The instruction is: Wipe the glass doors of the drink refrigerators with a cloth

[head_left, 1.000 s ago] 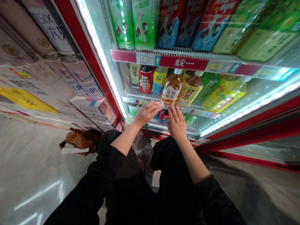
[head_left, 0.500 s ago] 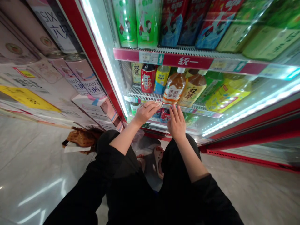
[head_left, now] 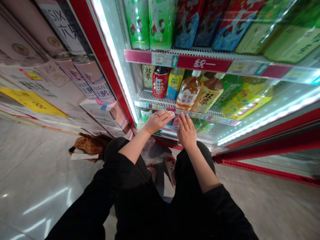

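Observation:
My left hand [head_left: 156,122], with a ring on one finger, is closed on a crumpled white tissue [head_left: 171,114] at its fingertips. It is at the front edge of the middle shelf [head_left: 212,117] in the lit drinks fridge. Just right of it, my right hand [head_left: 187,132] is open, fingers stretched out with their tips by the same edge; nothing shows in it. Behind the hands stand an orange-brown tea bottle [head_left: 186,95], a yellow-labelled bottle [head_left: 205,96], a red-labelled bottle [head_left: 160,83] and a blue-and-yellow one [head_left: 173,86]. The tissue's far side is hidden.
Green bottles [head_left: 161,28] and red-blue bottles line the upper shelf, above a pink label strip [head_left: 187,62]. Stacked cartons and pink cans [head_left: 96,78] stand left of the red fridge frame. A brown bag [head_left: 90,146] lies on the floor beside my knee. The red-framed door is at right.
The view has shifted slightly, so the fridge appears a little further right. My left hand and the tissue remain near the shelf edge; my right hand has moved slightly closer to them.

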{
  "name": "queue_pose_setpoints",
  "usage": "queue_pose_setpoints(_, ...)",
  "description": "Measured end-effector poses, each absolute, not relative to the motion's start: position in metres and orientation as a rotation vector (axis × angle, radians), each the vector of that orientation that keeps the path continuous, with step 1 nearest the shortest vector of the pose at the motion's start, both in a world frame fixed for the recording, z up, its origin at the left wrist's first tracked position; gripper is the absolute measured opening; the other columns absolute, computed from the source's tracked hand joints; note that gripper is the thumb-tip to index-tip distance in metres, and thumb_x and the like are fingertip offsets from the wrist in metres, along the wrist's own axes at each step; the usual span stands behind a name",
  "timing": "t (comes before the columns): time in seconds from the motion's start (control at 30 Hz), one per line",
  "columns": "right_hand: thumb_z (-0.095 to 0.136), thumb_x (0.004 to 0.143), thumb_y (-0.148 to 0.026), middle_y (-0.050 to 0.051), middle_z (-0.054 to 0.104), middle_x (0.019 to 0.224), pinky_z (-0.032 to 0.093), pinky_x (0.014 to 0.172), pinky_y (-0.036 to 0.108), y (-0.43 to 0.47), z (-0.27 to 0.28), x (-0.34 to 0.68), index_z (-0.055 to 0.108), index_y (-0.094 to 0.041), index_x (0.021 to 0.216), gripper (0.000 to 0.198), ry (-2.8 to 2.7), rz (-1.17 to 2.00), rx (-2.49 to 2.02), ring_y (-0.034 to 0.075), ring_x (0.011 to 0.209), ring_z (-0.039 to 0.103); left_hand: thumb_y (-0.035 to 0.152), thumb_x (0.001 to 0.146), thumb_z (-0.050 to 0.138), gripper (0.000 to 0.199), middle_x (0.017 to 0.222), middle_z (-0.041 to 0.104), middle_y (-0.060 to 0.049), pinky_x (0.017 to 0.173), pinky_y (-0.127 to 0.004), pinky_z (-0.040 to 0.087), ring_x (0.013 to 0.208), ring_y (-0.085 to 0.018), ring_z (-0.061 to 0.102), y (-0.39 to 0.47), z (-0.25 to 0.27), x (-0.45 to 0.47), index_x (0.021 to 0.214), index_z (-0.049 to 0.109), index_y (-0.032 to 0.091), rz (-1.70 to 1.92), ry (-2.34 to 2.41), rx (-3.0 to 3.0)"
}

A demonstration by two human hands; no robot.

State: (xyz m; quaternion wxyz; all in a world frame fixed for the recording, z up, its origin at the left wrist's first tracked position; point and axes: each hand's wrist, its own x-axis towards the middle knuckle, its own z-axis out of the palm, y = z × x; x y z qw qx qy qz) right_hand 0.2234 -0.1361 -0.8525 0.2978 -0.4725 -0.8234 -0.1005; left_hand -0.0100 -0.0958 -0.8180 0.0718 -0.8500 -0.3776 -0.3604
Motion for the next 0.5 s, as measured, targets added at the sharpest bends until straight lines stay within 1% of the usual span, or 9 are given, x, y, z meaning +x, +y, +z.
queue_pose_setpoints(0.1,0.041,0.106,-0.008,0.017,0.05,0.175,0.029,0.142,0.048,-0.136,-0.852,0.222,0.053,-0.011,0.166,0.061,-2.181,-0.241,-1.268,0.026,0.17,0.036,0.027,0.117,0.048,0.029,0.127,0.081,-0.006,0.118,-0.045,0.058,0.133,-0.022,0.069,-0.096,-0.812,-0.015,0.13,0.074,0.027,-1.134,-1.26,-2.46)
queue_pose_setpoints(0.23,0.041,0.104,-0.008,0.017,0.051,0.174,0.031,0.141,0.05,-0.134,-0.851,0.22,0.054,-0.011,0.165,0.062,-2.172,-0.2,-1.278,0.028,0.169,0.039,0.024,0.117,0.043,0.034,0.125,0.08,-0.009,0.118,-0.05,0.056,0.132,-0.026,0.068,-0.1,-0.818,-0.01,0.127,0.075,0.026,-1.171,-1.389,-2.344)
queue_pose_setpoints(0.3,0.042,0.103,-0.007,0.016,0.051,0.175,0.032,0.141,0.052,-0.135,-0.849,0.22,0.052,-0.013,0.167,0.065,-2.177,-0.154,-1.292,0.029,0.169,0.039,0.024,0.116,0.046,0.032,0.122,0.081,-0.008,0.116,-0.048,0.058,0.129,-0.026,0.07,-0.102,-0.823,-0.005,0.125,0.076,0.027,-1.161,-1.386,-2.343)
queue_pose_setpoints(0.43,0.045,0.099,-0.005,0.012,0.048,0.178,0.035,0.14,0.052,-0.137,-0.846,0.219,0.045,-0.019,0.172,0.074,-2.184,-0.078,-1.296,0.03,0.17,0.037,0.028,0.113,0.058,0.022,0.114,0.083,-0.003,0.11,-0.04,0.062,0.121,-0.022,0.074,-0.103,-0.825,-0.001,0.119,0.079,0.031,-1.129,-1.297,-2.411)
queue_pose_setpoints(0.5,0.046,0.1,-0.006,0.011,0.049,0.177,0.036,0.14,0.052,-0.137,-0.847,0.218,0.043,-0.021,0.173,0.075,-2.169,-0.089,-1.278,0.029,0.169,0.038,0.028,0.113,0.057,0.023,0.115,0.082,-0.003,0.112,-0.04,0.061,0.123,-0.022,0.073,-0.101,-0.82,-0.005,0.12,0.078,0.032,-1.16,-1.302,-2.383)
